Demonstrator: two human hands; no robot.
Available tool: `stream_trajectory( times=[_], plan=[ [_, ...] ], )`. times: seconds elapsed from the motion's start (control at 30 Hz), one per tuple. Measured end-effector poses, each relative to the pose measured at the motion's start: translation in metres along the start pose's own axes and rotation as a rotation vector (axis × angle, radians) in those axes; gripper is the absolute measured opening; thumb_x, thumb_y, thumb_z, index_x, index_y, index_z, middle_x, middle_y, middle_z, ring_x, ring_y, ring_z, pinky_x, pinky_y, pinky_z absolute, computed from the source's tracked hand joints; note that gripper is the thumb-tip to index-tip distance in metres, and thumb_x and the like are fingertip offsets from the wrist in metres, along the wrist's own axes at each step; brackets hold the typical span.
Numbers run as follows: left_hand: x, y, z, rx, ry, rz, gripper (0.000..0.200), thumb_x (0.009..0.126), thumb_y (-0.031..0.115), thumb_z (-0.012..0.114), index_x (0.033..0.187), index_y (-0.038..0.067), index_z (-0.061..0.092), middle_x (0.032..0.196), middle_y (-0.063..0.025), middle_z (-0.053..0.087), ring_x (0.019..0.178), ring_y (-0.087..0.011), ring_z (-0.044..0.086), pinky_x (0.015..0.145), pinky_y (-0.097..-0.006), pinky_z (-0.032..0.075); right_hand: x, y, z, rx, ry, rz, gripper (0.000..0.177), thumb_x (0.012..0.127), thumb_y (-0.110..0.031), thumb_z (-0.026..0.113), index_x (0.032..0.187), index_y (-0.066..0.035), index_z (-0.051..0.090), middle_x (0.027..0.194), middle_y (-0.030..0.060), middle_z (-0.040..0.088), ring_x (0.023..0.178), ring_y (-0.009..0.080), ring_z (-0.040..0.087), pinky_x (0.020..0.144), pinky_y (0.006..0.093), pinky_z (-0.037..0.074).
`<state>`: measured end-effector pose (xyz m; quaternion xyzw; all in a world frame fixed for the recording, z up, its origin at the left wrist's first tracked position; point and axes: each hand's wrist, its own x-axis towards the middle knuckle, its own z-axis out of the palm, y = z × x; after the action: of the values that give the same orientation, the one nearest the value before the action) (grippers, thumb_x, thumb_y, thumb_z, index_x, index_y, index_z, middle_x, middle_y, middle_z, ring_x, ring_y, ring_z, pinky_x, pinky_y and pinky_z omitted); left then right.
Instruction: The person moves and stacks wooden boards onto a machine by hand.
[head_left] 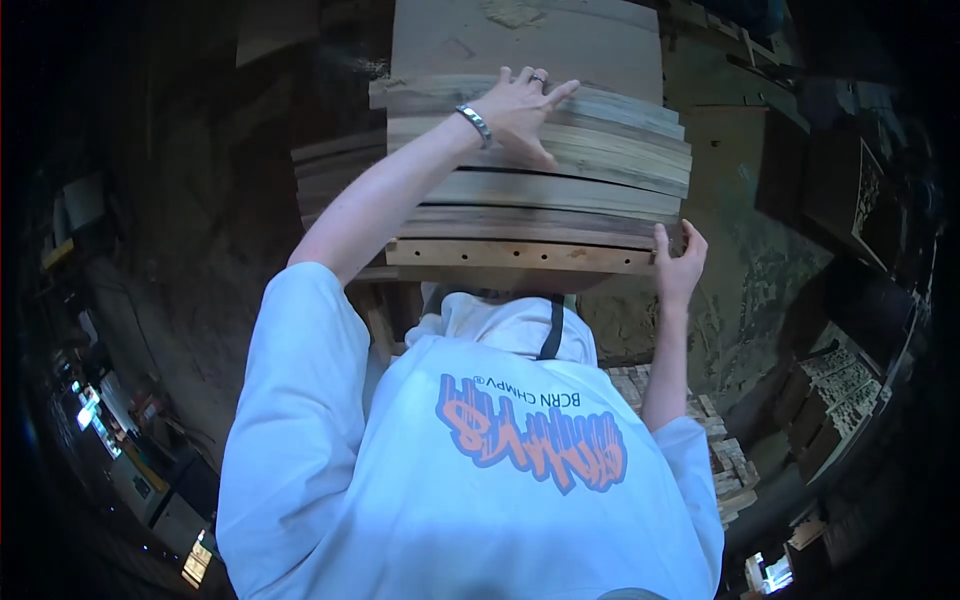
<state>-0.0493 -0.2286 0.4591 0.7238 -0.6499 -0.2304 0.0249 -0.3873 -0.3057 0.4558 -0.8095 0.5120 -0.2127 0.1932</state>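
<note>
Several wooden slats (560, 187) lie side by side on a pale board, their ends uneven at the right. My left hand (518, 112), with a ring and a metal bracelet, rests on the farther slats. Its fingers are spread and hold nothing. Nearest my body is a wooden strip with a row of dark holes (480, 253). At the right end of this strip is my right hand (682, 262), thumb and fingers apart. The thumb touches or nearly touches the slat ends; contact is hard to make out.
Beyond the slats the pale board (530, 45) extends away, with a patch of sawdust on it. More slats (335, 180) jut out lower at the left. Stacked wood pieces (735, 465) stand low at my right, and further stacks (835, 385) are at far right.
</note>
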Motion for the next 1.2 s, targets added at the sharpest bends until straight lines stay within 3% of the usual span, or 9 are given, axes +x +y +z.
stream_trajectory(
  times=[0.07, 0.17, 0.27, 0.33, 0.4, 0.47, 0.73, 1.1, 1.2],
  plan=[
    [-0.017, -0.007, 0.012, -0.145, 0.171, -0.005, 0.104, 0.063, 0.051, 0.078, 0.147, 0.016, 0.026, 0.134, -0.0281, 0.042, 0.129, -0.0402, 0.036, 0.103, -0.0560, 0.030, 0.014, 0.035, 0.003, 0.245, -0.501, 0.369, 0.039, 0.086, -0.035, 0.068, 0.101, 0.001, 0.065, 0.086, 0.0076, 0.065, 0.080, 0.0181, 0.058, 0.078, 0.0316, 0.047],
    [-0.082, -0.035, -0.001, -0.366, 0.688, -0.102, 0.050, 0.083, 0.031, 0.070, 0.125, 0.005, 0.057, 0.120, -0.0201, 0.059, 0.116, -0.0300, 0.054, 0.097, -0.0377, 0.044, 0.026, 0.032, -0.007, 0.428, -0.706, 0.461, 0.033, 0.092, -0.033, 0.063, 0.098, 0.000, 0.065, 0.082, 0.0002, 0.062, 0.073, 0.0085, 0.054, 0.068, 0.0235, 0.044],
    [-0.190, -0.066, 0.018, -0.532, 0.957, -0.572, 0.019, 0.085, 0.015, 0.065, 0.100, 0.004, 0.071, 0.100, -0.0126, 0.069, 0.090, -0.0196, 0.067, 0.078, -0.0299, 0.054, 0.038, 0.055, -0.003, 0.556, -0.802, 0.537, 0.033, 0.092, -0.034, 0.062, 0.100, -0.001, 0.064, 0.087, -0.0003, 0.061, 0.078, 0.0068, 0.053, 0.072, 0.0218, 0.042],
    [-0.255, -0.083, 0.080, -0.721, 0.731, -0.785, 0.022, 0.086, 0.012, 0.066, 0.104, 0.001, 0.069, 0.103, -0.0115, 0.069, 0.093, -0.0161, 0.065, 0.081, -0.0280, 0.052, 0.046, 0.074, 0.002, 0.509, -0.909, 0.606, 0.036, 0.093, -0.034, 0.060, 0.108, -0.001, 0.062, 0.097, 0.0020, 0.063, 0.087, 0.0081, 0.056, 0.078, 0.0239, 0.044],
    [-0.279, -0.066, 0.117, -1.575, 0.478, -0.829, 0.029, 0.086, 0.014, 0.069, 0.109, -0.003, 0.067, 0.103, -0.0098, 0.069, 0.094, -0.0145, 0.064, 0.084, -0.0273, 0.051, 0.045, 0.063, 0.001, 0.839, -0.894, 0.711, 0.036, 0.096, -0.028, 0.056, 0.118, 0.000, 0.056, 0.105, 0.0023, 0.062, 0.093, 0.0105, 0.058, 0.079, 0.0258, 0.046],
    [-0.278, -0.044, 0.139, -1.743, 0.527, -0.834, 0.037, 0.087, 0.017, 0.070, 0.114, -0.007, 0.063, 0.103, -0.0087, 0.067, 0.093, -0.0136, 0.063, 0.085, -0.0264, 0.050, 0.048, 0.073, 0.004, 0.857, -0.965, 0.703, 0.039, 0.097, -0.027, 0.054, 0.123, 0.002, 0.052, 0.115, 0.0052, 0.061, 0.100, 0.0130, 0.059, 0.084, 0.0274, 0.047],
    [-0.275, -0.040, 0.149, -1.669, 0.599, -0.854, 0.040, 0.084, 0.018, 0.073, 0.114, -0.006, 0.062, 0.101, -0.0088, 0.067, 0.089, -0.0117, 0.062, 0.081, -0.0251, 0.050, 0.051, 0.079, 0.004, 0.858, -0.985, 0.645, 0.039, 0.096, -0.027, 0.055, 0.121, 0.003, 0.054, 0.115, 0.0055, 0.061, 0.103, 0.0119, 0.058, 0.087, 0.0266, 0.046],
    [-0.275, -0.057, 0.156, -1.980, 0.510, -0.663, 0.039, 0.093, 0.020, 0.062, 0.122, -0.005, 0.056, 0.116, -0.0100, 0.062, 0.103, -0.0154, 0.059, 0.091, -0.0314, 0.047, 0.060, 0.086, 0.008, 0.785, -1.018, 0.682, 0.040, 0.095, -0.025, 0.057, 0.123, 0.004, 0.053, 0.116, 0.0070, 0.061, 0.104, 0.0131, 0.058, 0.090, 0.0281, 0.046],
    [-0.262, -0.074, 0.145, -1.942, 0.551, -0.624, 0.037, 0.094, 0.022, 0.059, 0.121, -0.004, 0.058, 0.117, -0.0103, 0.063, 0.105, -0.0169, 0.059, 0.094, -0.0340, 0.046, 0.059, 0.074, 0.007, 0.964, -0.818, 0.775, 0.041, 0.095, -0.023, 0.058, 0.124, 0.005, 0.052, 0.118, 0.0078, 0.060, 0.106, 0.0135, 0.057, 0.091, 0.0283, 0.046]
  ],
)
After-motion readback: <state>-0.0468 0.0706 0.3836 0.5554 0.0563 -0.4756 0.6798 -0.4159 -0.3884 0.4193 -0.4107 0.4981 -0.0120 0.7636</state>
